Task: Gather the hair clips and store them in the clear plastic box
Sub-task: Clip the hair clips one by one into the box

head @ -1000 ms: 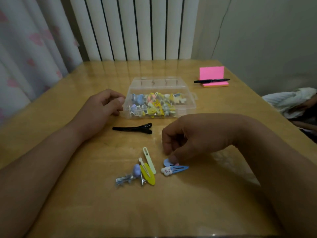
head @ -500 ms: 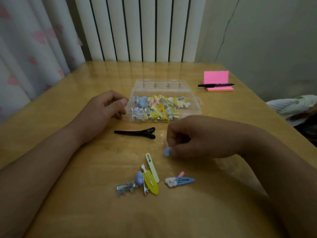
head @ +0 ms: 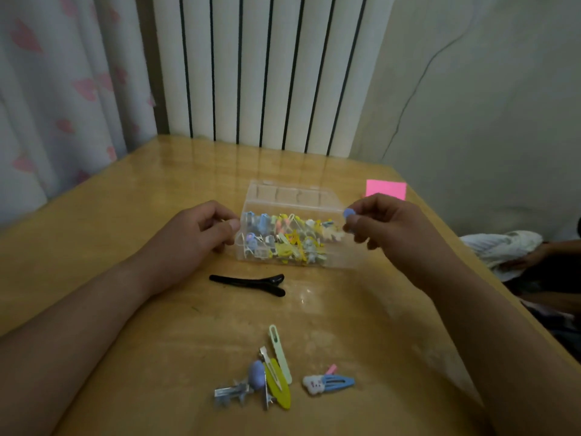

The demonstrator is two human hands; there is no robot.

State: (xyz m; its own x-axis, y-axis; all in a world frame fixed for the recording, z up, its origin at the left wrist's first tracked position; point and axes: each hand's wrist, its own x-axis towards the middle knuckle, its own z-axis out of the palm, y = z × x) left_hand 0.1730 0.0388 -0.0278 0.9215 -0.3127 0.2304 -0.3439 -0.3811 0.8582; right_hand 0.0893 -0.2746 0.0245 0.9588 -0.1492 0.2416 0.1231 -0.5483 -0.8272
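The clear plastic box [head: 341, 258] stands open mid-table, holding several coloured hair clips. My left hand [head: 195, 234] grips its left wall. My right hand [head: 386, 225] hovers at the box's right end and pinches a small blue clip [head: 348, 213] between thumb and forefinger. A long black clip [head: 248, 283] lies just in front of the box. Nearer me lies a cluster: a pale green clip [head: 279, 350], a yellow clip [head: 278, 388], a silver clip with a blue ball [head: 239, 388], and a blue snap clip with a white charm [head: 328, 382].
A pink sticky-note pad [head: 386, 189] sits behind my right hand near the table's right edge. White vertical slats and a pink-patterned curtain stand behind the table [head: 110, 215]. Past the right edge lies white cloth [head: 500, 247] beside another person's arm.
My right hand picked the small blue clip off the table near the cluster and carried it up to the box's right end. The left hand closed on the box's left wall.
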